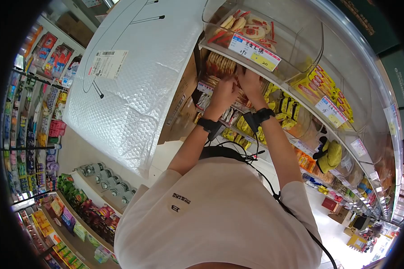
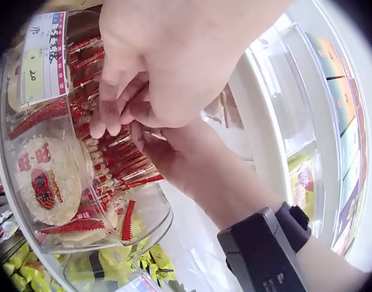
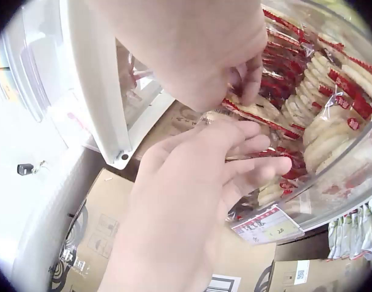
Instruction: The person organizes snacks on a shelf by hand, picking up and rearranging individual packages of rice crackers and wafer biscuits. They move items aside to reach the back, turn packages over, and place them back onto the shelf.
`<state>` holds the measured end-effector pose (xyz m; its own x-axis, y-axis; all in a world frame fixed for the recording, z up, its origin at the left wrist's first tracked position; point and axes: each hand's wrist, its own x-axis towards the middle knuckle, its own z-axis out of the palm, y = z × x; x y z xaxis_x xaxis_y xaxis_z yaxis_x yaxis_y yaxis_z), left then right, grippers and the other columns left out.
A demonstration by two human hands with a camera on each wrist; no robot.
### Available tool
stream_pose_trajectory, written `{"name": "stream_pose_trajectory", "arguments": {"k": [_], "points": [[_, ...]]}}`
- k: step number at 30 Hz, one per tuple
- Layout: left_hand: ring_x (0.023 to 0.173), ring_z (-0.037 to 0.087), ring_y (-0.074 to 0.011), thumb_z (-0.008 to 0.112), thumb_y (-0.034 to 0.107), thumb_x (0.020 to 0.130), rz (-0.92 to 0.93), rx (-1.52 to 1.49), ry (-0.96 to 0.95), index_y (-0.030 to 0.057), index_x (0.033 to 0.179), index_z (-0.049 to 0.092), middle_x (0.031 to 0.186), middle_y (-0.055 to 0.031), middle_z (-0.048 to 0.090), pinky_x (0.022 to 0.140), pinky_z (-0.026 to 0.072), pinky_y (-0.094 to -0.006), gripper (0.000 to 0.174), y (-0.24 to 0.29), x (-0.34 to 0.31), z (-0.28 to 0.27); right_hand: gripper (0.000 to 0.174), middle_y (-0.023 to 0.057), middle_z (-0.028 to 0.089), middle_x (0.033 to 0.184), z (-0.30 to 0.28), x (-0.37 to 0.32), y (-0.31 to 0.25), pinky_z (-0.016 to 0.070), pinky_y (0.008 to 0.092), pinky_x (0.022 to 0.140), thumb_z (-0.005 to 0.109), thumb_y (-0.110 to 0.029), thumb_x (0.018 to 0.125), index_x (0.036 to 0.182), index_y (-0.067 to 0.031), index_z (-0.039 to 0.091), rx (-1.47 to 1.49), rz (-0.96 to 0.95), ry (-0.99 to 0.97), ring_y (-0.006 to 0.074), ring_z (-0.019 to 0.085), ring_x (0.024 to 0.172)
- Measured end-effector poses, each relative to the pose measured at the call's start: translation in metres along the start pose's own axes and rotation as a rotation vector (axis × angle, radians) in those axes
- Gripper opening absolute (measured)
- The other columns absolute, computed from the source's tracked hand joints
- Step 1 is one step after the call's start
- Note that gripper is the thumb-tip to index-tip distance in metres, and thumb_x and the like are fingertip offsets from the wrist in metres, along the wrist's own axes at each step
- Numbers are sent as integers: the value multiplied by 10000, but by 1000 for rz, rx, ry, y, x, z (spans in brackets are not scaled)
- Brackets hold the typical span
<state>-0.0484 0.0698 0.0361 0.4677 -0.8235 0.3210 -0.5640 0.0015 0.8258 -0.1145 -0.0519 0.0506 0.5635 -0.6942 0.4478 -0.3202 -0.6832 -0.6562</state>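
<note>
Both hands reach into a clear bin (image 3: 350, 158) packed with rice crackers in clear, red-edged wrappers. My left hand (image 1: 224, 95) curls its fingers at the row; in the left wrist view two fingertips (image 2: 107, 129) lie against the wrapper edges. Close beside it, my right hand (image 1: 251, 87) bends its fingers over the row's near end. One rice cracker packet (image 3: 262, 115) lies tilted between the hands, gripped at its upper edge by the right fingers. The left fingers bend beneath that packet, holding it from the other side. Part of the grip is hidden behind the right hand.
Above the hands, a clear upper bin (image 1: 296, 49) carries price labels. Yellow snack packets (image 1: 287, 110) hang to the right. Cardboard boxes (image 3: 101, 225) stand below the shelf, and a bubble-wrapped panel (image 1: 134, 80) rises on the left. Cables (image 1: 267, 179) run from the wrist cameras.
</note>
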Motion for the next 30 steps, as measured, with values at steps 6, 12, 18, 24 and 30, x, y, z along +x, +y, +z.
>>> {"name": "stream_pose_trajectory", "arguments": {"k": [6,12,18,24,30], "points": [[849,633,-449,606,51,881,104,183,-167,-32,998,651,966,-256,650,705,495,-522,150,-7,-3,4,409,272,668,1118,1,-3,0,468,469,940,663,-275,954,1235,18,611,140,25,11,443,623,1072],[889,640,-444,619,68,864,117,105,-176,-34,975,666,986,-259,661,750,509,-529,159,1,0,8,561,280,643,1205,-12,11,1,447,448,1002,668,-417,921,1278,9,588,145,302,-272,431,592,1170],[898,648,-449,634,65,843,187,225,-177,-35,1033,663,987,-261,672,771,517,-528,217,-22,-3,27,583,273,667,1158,-7,-1,-12,477,451,949,644,-431,945,1307,21,563,55,42,-100,410,634,1087],[920,624,-475,647,63,833,123,104,-138,-36,1073,634,987,-272,660,745,503,-533,260,-31,-2,29,596,258,690,978,-31,-18,-22,544,390,853,641,-387,977,1354,54,502,1,131,-303,301,709,906],[1006,659,-412,705,111,787,51,-6,-299,-49,1141,635,1089,-258,660,832,522,-518,395,-10,-7,13,364,177,703,1038,-93,-49,-72,554,345,853,637,-159,972,1296,0,591,152,-4,-620,220,692,968]]}}
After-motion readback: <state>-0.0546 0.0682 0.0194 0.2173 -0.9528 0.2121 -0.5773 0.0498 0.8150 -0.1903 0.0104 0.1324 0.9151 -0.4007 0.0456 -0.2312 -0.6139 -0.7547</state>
